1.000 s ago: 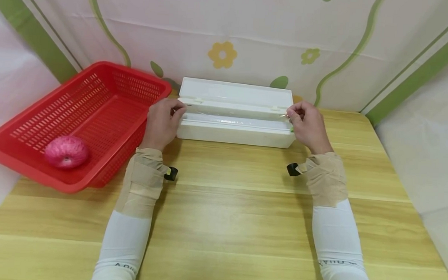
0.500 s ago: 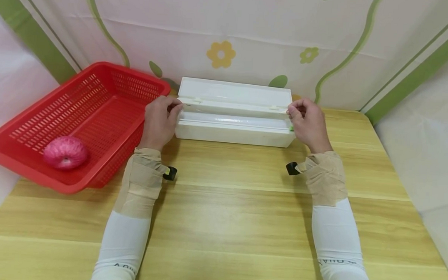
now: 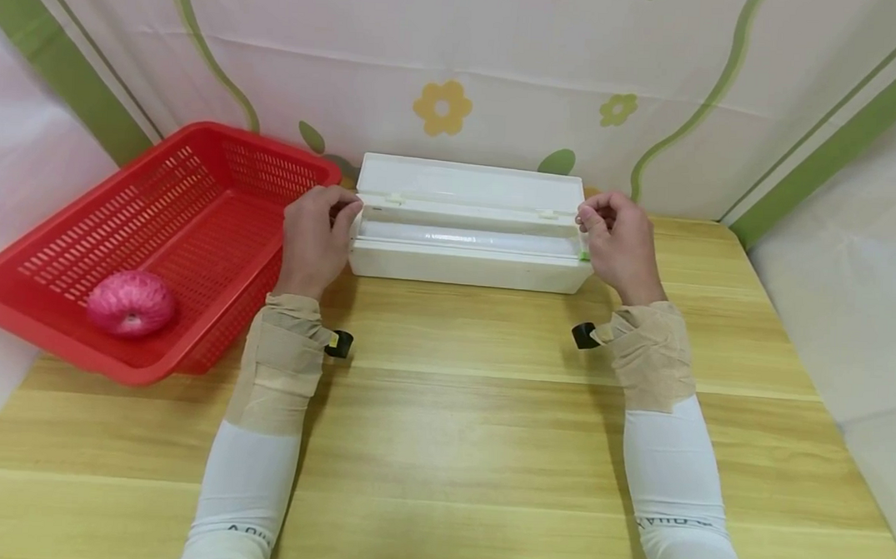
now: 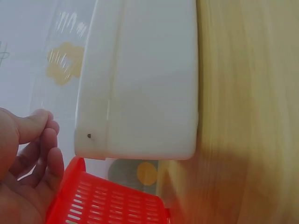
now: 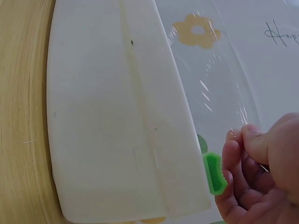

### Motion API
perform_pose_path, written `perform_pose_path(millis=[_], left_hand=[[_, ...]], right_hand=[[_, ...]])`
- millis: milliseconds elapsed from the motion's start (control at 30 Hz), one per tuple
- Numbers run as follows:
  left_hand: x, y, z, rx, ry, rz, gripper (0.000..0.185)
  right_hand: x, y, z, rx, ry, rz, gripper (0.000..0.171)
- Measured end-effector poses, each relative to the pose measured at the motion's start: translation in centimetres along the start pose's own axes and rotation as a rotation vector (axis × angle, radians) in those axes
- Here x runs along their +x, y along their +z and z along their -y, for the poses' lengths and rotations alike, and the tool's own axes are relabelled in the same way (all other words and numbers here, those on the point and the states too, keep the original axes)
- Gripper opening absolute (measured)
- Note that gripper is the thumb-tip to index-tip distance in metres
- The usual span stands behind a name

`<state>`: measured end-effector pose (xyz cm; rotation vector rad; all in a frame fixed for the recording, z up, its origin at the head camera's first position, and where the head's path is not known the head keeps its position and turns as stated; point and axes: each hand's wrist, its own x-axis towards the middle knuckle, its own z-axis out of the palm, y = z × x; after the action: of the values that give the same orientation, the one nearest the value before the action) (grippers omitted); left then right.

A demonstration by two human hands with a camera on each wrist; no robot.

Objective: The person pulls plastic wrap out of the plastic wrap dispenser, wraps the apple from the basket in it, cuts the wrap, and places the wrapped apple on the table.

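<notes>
Here the left hand [image 3: 316, 236] and right hand [image 3: 619, 245] each pinch a corner of clear film [image 5: 219, 79] lifted above the open white box [image 3: 467, 264] at the bench's [image 3: 449, 430] far edge.

White dispenser box [image 3: 467, 268], red basket [image 3: 158, 217], pink ball [image 3: 131, 302], green slider [image 5: 215, 173]

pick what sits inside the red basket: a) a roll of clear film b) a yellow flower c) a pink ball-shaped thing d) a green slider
c, the head view shows a pink ball-shaped thing lying in the near left corner of the red basket, with nothing else visible in it.
</notes>
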<state>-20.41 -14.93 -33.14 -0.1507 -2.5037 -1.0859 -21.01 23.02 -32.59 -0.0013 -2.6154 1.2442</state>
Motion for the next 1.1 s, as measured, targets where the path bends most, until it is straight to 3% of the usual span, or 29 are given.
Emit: perform_pose_path(millis=[1100], left_hand=[[-0.1, -1.2, -1.5, -0.019, 0.043, -0.038, 0.025]], right_hand=[[-0.3, -0.8, 1.2, 0.07, -0.041, -0.103, 0.02]])
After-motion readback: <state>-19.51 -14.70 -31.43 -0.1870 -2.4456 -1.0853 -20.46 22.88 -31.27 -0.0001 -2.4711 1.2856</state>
